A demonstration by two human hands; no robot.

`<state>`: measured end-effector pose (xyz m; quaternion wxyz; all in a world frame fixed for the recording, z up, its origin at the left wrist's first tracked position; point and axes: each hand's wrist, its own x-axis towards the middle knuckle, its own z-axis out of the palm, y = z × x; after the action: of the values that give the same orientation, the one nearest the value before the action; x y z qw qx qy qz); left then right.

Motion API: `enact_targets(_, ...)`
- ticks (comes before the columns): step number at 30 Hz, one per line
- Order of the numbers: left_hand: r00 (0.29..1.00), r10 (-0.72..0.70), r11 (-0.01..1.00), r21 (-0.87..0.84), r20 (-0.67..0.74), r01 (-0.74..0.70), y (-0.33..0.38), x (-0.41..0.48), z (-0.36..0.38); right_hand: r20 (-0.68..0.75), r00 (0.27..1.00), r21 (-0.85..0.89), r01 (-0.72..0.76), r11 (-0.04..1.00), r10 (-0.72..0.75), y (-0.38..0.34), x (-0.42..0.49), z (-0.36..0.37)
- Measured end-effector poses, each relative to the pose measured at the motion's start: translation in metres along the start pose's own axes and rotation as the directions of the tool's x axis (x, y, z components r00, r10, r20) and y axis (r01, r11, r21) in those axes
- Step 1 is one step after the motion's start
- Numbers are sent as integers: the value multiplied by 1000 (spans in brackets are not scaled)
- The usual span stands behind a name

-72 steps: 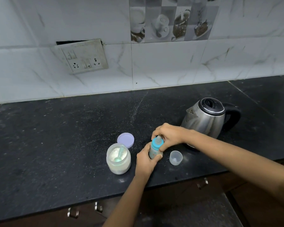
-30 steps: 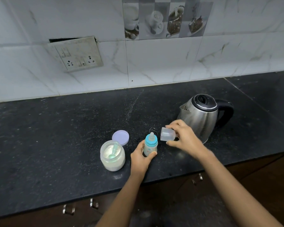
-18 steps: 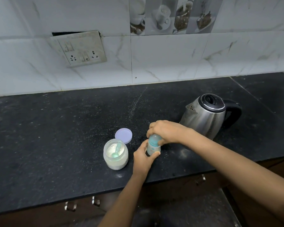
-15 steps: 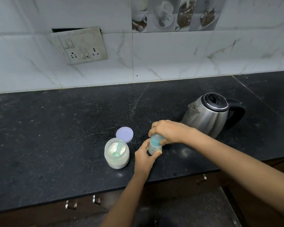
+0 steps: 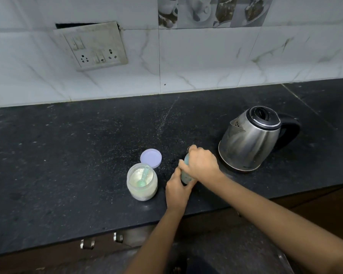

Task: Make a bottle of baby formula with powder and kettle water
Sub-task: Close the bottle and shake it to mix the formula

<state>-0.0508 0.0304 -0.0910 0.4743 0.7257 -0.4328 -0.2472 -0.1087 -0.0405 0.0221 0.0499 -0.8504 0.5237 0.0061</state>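
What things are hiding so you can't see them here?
Head view:
1. Baby bottle top: covered by the right hand.
2. Its contents: hidden by the left hand gripping its body.
3. Water level in the kettle: its closed lid hides it.
4. Picture tiles: cut off by the top edge.

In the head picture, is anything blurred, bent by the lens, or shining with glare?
Head view: the right hand and the bottle under it look slightly smeared; the kettle is sharper, with pale reflections on its steel but no harsh glare; the counter edge and the tile lines bow, as with a wide lens; the light is dim and even.
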Motion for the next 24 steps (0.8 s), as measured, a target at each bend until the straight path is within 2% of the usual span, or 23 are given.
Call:
enact_targets(2, 1000, -2, 1000, 3, 12, 2, 1, 0, -1, -67, 995, 11, -70, 997, 71, -5, -3, 4)
enact_targets(4, 1000, -7, 1000, 4, 27, 7, 2, 0, -2, -78, 994, 46, -77, 996, 81, -5, -4, 6)
enact_targets(8, 997, 6, 1000, 1, 79, -6, 5, -1, -7, 71, 996, 259, -77, 963, 60, 3, -7, 0)
enact_targets(10, 992, 51, 998, 41, 112, -56, 2, -2, -12, 126, 992, 407, -71, 911, 21, 12, -9, 1)
enact_targets(14, 996, 71, 978, 190, 58, -81, -12, -14, -25, 93, 996, 595, -56, 802, 0, 41, -14, 26)
enact_targets(20, 996, 76, 945, 317, 44, -86, -20, -16, -28, -127, 989, 770, 149, 620, -79, 50, -24, 62)
enact_targets(24, 996, 73, 917, 390, 53, -88, -21, -12, -23, -68, 990, 869, 120, 481, -123, 55, -15, 60)
